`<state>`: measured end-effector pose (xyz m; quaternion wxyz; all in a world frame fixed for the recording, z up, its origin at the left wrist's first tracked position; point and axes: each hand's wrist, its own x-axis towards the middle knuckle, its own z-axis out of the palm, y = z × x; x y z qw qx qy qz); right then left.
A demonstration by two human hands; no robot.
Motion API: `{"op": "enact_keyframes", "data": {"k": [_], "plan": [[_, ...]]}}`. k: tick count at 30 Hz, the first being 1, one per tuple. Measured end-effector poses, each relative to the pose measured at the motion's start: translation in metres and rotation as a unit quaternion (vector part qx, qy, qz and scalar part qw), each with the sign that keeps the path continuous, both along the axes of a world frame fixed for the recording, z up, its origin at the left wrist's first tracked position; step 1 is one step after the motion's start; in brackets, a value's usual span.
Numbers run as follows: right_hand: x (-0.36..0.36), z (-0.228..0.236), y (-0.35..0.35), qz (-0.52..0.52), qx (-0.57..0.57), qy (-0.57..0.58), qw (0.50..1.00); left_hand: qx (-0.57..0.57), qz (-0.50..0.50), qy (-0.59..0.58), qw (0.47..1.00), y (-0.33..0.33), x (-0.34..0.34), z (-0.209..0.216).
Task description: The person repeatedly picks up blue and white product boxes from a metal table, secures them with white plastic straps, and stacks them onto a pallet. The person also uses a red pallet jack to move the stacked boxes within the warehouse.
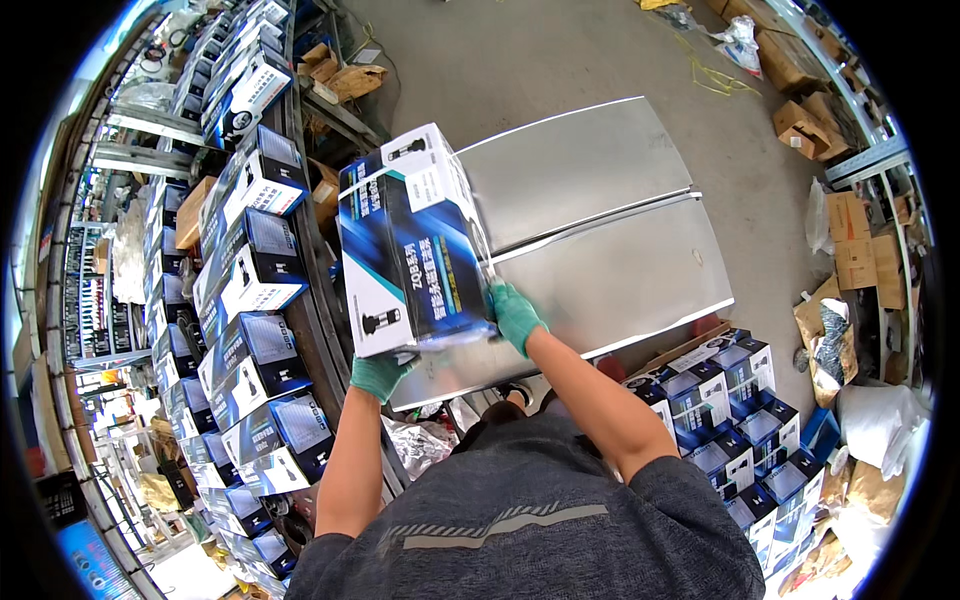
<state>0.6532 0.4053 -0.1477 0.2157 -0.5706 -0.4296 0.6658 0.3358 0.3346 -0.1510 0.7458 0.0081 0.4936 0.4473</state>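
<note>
A large printed cardboard box (405,265) in blue, black and white is gripped between my two green-gloved hands. My left hand (380,377) holds its near edge at the lower corner, with the fingers partly hidden beneath. At the near right corner, my right hand (515,317) presses on the side, its thumb and fingers closed around the edge. The box is over the left part of a shiny metal-topped table (610,260); whether its underside touches the sheet I cannot tell.
To my left, rows of similar boxes (265,355) stand along a rack beside a dark metal rail (325,350). More such boxes (700,390) are stacked at the near right. Brown cartons (850,240) and plastic wrap line the far right shelf. Yellow strapping (715,75) lies on the floor.
</note>
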Motion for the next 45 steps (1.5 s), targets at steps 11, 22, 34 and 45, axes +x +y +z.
{"op": "enact_keyframes", "data": {"k": [11, 22, 34, 45], "plan": [[0.012, -0.067, 0.027, -0.075, 0.153, -0.024, 0.985, -0.024, -0.026, 0.384, 0.923, 0.041, 0.051, 0.026], [0.375, -0.048, 0.154, -0.239, 0.053, -0.507, 0.826, -0.062, -0.013, 0.502, 0.862, 0.014, 0.042, 0.035], [0.406, -0.019, 0.154, -0.554, 0.252, -0.121, 0.784, 0.252, -0.025, 0.747, 0.614, 0.049, 0.074, 0.056], [0.052, 0.306, 0.011, -0.028, 0.696, -0.045, 0.716, 0.609, -0.338, 0.710, 0.108, 0.075, 0.272, 0.210]]}}
